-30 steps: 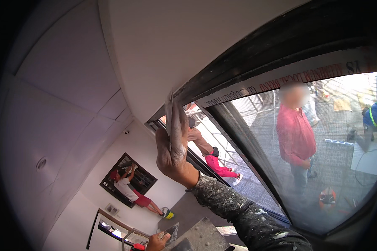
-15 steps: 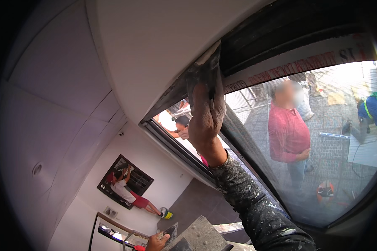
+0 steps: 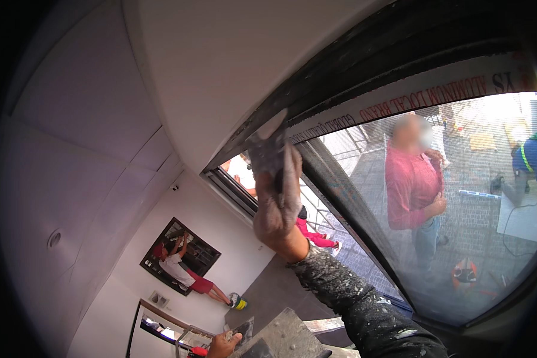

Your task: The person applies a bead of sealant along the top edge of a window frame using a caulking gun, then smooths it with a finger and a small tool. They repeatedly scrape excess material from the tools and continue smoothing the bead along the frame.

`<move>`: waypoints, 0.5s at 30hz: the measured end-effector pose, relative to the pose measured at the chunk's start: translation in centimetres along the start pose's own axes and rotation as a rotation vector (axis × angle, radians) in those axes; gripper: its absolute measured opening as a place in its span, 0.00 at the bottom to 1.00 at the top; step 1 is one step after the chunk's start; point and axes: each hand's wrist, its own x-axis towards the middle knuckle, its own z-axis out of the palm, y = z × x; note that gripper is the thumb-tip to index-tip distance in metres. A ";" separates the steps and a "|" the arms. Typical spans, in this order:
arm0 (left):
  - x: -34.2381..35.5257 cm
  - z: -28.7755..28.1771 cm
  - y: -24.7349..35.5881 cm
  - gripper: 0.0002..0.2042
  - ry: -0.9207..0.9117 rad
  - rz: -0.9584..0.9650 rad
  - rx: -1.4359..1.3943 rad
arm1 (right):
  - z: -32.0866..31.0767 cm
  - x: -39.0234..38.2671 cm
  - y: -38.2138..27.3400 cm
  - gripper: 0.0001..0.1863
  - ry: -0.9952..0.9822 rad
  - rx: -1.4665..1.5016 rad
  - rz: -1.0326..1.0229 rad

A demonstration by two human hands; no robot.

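A view looking steeply upward at a white ceiling where it meets a dark window frame. The person's right hand, coated in grey plaster, reaches up with its fingers clamped around the handle of a putty knife. The knife's pale blade tip presses against the seam between ceiling and frame, near the middle of the view. The right sleeve, dark and spattered with white, rises from the lower edge.

At the bottom edge, the left hand is closed on a grey, plaster-smeared board, held low and well apart from the knife.

Through the window glass, a person in a red shirt stands outside on paving. On the white wall at lower left hangs a dark-framed picture.
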 end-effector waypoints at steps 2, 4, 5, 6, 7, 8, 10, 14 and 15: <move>0.3 -0.1 -0.2 0.18 -0.050 -0.048 -0.006 | -2.0 1.9 -1.3 0.31 0.019 -0.013 0.191; 0.5 -0.1 -0.2 0.18 -0.077 -0.065 -0.018 | -2.8 5.0 -1.5 0.29 -0.066 -0.315 -0.001; 0.5 -0.1 -0.1 0.17 -0.079 -0.063 -0.028 | -2.9 6.1 -1.9 0.29 -0.106 -0.492 -0.082; 0.5 -0.1 -0.1 0.17 -0.081 -0.061 -0.038 | -2.8 7.1 -2.1 0.29 -0.096 -0.568 -0.150; 0.5 -0.1 0.0 0.17 -0.083 -0.057 -0.036 | -2.7 7.9 -2.3 0.29 -0.129 -0.595 -0.132; 0.4 -0.1 0.1 0.17 -0.086 -0.053 -0.035 | -2.5 8.5 -2.4 0.29 -0.094 -0.507 -0.147; 0.2 -0.1 0.3 0.16 -0.090 -0.036 -0.042 | -1.7 9.0 -2.3 0.30 -0.031 -0.239 -0.084; 0.1 -0.2 0.7 0.15 -0.116 -0.024 -0.054 | 1.2 7.8 -1.8 0.34 0.032 -0.134 -0.008; 0.1 -0.2 0.7 0.15 -0.128 -0.028 -0.055 | 2.2 7.3 -1.4 0.35 0.033 -0.423 -0.097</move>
